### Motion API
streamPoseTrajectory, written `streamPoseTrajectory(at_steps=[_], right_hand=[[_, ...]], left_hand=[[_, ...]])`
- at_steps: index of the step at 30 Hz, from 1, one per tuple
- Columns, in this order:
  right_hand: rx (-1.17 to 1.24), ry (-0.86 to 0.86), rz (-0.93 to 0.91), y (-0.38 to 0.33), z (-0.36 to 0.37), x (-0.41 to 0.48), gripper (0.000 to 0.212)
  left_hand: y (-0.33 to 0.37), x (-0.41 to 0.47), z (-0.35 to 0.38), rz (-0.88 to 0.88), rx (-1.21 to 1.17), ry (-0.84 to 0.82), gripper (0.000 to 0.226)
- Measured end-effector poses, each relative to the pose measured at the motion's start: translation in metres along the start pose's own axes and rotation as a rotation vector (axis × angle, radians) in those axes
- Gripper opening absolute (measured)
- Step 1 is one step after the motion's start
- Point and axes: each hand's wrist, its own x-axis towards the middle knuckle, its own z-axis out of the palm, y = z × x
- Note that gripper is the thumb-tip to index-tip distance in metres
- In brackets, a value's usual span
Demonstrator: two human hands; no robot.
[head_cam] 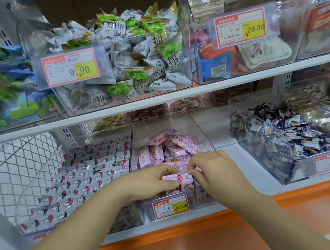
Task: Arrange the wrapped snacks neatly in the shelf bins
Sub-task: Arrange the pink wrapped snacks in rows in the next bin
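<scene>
On the lower shelf [244, 164], the middle bin [156, 128] holds the wrapped snacks [176, 148]. The bin of long packets [39, 179] stands just left of it, and the bin of small sweets [244, 104] stands apart on the right. The left hand [149, 180] and right hand [215, 170] meet on the snacks at the front of the middle bin, under the upper shelf [220, 87].

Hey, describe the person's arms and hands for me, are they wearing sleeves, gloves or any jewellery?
The left hand and right hand are bare: no gloves, and no rings show. Both arms are uncovered to the frame's edge, with no sleeve, watch or bracelet in view.
</scene>
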Motion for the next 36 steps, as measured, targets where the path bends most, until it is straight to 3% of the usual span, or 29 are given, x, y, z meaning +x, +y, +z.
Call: streamPoseTrajectory(at_steps=[6, 9, 14, 18, 23, 27, 31, 36], right_hand=[[0.079, -0.124, 0.033, 0.001, -0.002, -0.003, 0.013], [0.069, -0.15, 0.053, 0.005, 0.0, -0.002, 0.027], [0.093, -0.171, 0.062, 0.007, 0.003, -0.001, 0.025], [0.164, -0.147, 0.049, 0.012, -0.001, 0.001, 0.027], [0.275, -0.04, 0.076, 0.01, -0.015, 0.001, 0.021], [0.259, 0.104, 0.118, 0.015, -0.023, 0.004, 0.017], [0.311, 0.186, 0.206, 0.025, -0.023, 0.004, 0.016], [0.338, 0.166, 0.283, 0.044, -0.015, 0.002, 0.016]], left_hand=[[0.01, 0.005, -0.002, 0.057, 0.326, 0.003, 0.035], [0.011, 0.009, 0.0, 0.061, 0.281, 0.0, 0.034], [0.01, 0.009, 0.001, 0.063, 0.364, -0.014, 0.042], [0.01, 0.002, -0.01, 0.081, 0.289, -0.053, 0.04], [0.007, -0.005, -0.037, 0.124, 0.174, 0.028, 0.024], [0.005, 0.013, -0.048, 0.154, 0.061, 0.243, 0.018], [0.015, 0.053, -0.042, 0.23, 0.251, 0.444, 0.031], [0.025, 0.093, -0.044, 0.235, 0.463, 0.462, 0.044]])
